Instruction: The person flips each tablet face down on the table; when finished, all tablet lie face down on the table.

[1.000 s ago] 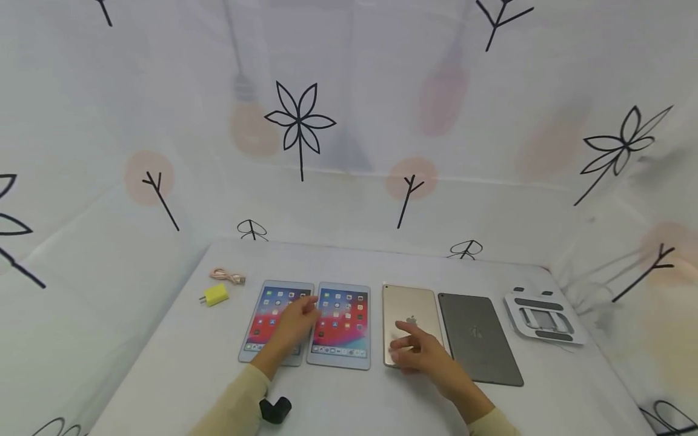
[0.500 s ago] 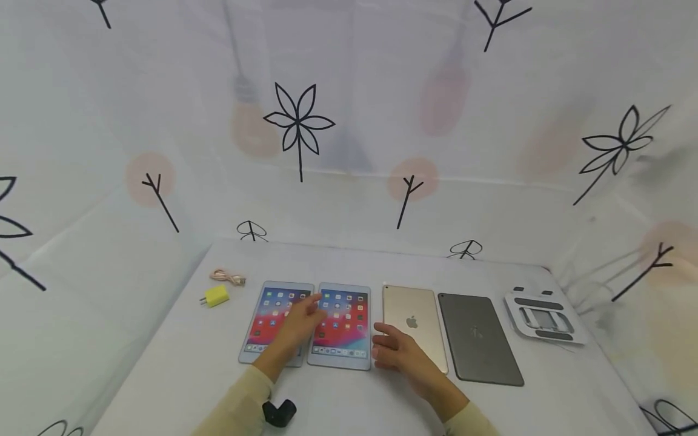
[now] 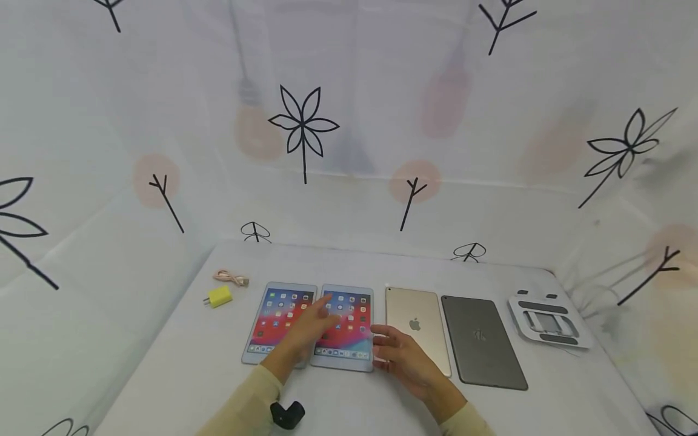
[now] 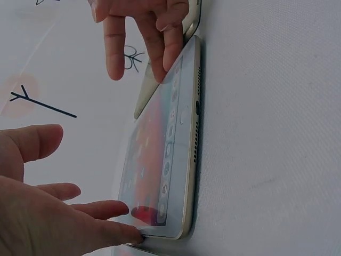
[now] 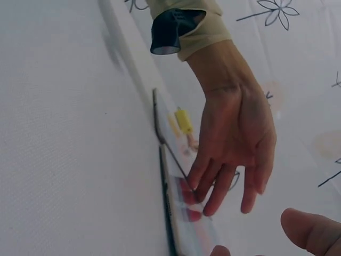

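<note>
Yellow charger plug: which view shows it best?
Head view: the yellow charger plug lies in full sight on the table, beside the pink cable. Right wrist shows only a small yellow sliver. Left wrist misses it.

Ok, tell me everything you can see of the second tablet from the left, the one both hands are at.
The second tablet is a slim slab with a white bezel, silver-looking metal edge and lit screen of app icons on a red and blue wallpaper. It lies flat, face up on the white table, between another lit tablet and a gold one lying face down. The left hand reaches over its left edge, fingertips on the screen; the right hand is at its right edge.
</note>
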